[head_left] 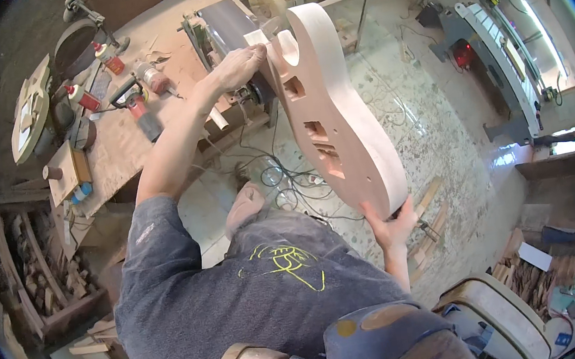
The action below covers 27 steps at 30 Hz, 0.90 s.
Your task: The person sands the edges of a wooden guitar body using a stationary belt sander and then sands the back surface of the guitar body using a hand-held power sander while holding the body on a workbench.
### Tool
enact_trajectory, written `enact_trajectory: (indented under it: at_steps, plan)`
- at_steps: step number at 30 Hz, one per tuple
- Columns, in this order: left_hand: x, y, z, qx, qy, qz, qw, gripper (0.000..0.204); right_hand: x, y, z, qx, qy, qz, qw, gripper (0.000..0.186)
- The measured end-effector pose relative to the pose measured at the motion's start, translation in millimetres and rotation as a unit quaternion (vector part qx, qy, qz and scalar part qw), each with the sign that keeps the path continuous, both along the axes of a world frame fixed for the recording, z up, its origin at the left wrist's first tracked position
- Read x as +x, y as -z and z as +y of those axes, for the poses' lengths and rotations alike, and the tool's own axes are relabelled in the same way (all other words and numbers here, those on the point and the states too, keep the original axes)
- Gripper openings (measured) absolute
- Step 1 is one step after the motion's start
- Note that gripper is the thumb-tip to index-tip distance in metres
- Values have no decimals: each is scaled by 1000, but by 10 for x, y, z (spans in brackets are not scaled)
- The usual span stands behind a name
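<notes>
Both of my hands hold an unfinished pale wood electric guitar body (341, 120), tilted on its edge in front of me. Several cavities are cut into its face. My left hand (243, 67) is closed on its far end, beside the neck cutout, with the fingertips partly hidden. At the near end my right hand (391, 228) grips the rounded lower edge, thumb showing and the other fingers mostly behind the wood. Just beyond my left hand is a sanding machine with a wide dark belt (226, 25); I cannot tell whether the wood touches it.
On the wooden bench (176, 132) at left lie a red-and-grey power tool (143, 118) and red-and-white bottles (108, 59). Black cables (287, 179) tangle across the floor by my foot. A long machine (493, 57) stands far right; wood strips (428, 231) lie beyond my right hand.
</notes>
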<state>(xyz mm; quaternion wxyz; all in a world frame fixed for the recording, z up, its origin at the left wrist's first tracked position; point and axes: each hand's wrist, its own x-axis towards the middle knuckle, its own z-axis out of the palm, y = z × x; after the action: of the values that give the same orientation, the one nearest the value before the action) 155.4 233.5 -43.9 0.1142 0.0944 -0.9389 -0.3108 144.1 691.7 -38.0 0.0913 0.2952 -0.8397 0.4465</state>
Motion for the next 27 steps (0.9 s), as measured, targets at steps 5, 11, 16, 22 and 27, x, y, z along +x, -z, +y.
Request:
enact_trajectory:
  at_steps: [5, 11, 16, 22, 27]
  plan:
    - [63, 64, -6, 56, -14, -24, 998, 92, -92, -687, 17, 53, -50, 127, 989, 57]
    - [52, -62, 291, 174, -5, -17, 985, 104, -247, -1727, -214, 16, -105, 97, 990, 51]
    - [6, 450, -55, 246, -12, 8, 969, 104, -458, -2463, -883, -3, -183, 127, 975, 52]
    - [-194, 623, -202, 341, -3, 35, 939, 104, -879, -3300, -1679, 178, -224, 203, 937, 59]
    - [-175, 146, 151, 409, 62, 114, 903, 100, -597, -3689, -2236, 92, -256, 236, 933, 42]
